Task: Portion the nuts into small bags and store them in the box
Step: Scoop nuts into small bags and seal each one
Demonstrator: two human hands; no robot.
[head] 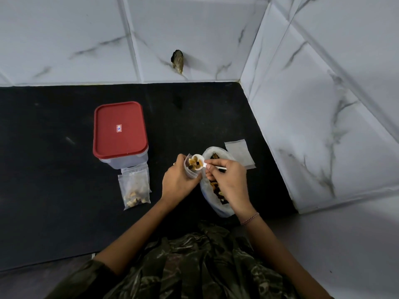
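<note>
Nuts (195, 164), mixed with what looks like dried fruit, are sitting heaped in the bowl of a small white spoon (198, 158). We are holding the spoon right at the mouth of a small clear bag (192, 173), above the black desk (54, 169), between the box and the large bag.

Our right grip (228, 180) is pinching the spoon's thin handle between thumb and fingertips, with the other fingers curling underneath. Our left grip (178, 182) is clenching round the small clear bag, keeping it upright with its mouth open toward the spoon. A ring (174, 163) is showing on one finger.

More of the mix, yellow and dark pieces, is lying in the large white bag (210, 151), which is resting open on the desk under our right grip. That hand is covering the bag's middle, so we cannot tell how full it is. Our left fingers are likewise hiding the lower part of the small clear bag, so whether anything is in it is hard to make out.

A filled bag (135, 188) is lying flat just in front of the box (121, 130), with the edges of another peeking out beneath it. The box is clear-walled and is standing with its red lid on. Some flat empty bags (239, 154) are lying just beside the large white bag, near the tiled wall (323, 126).
</note>
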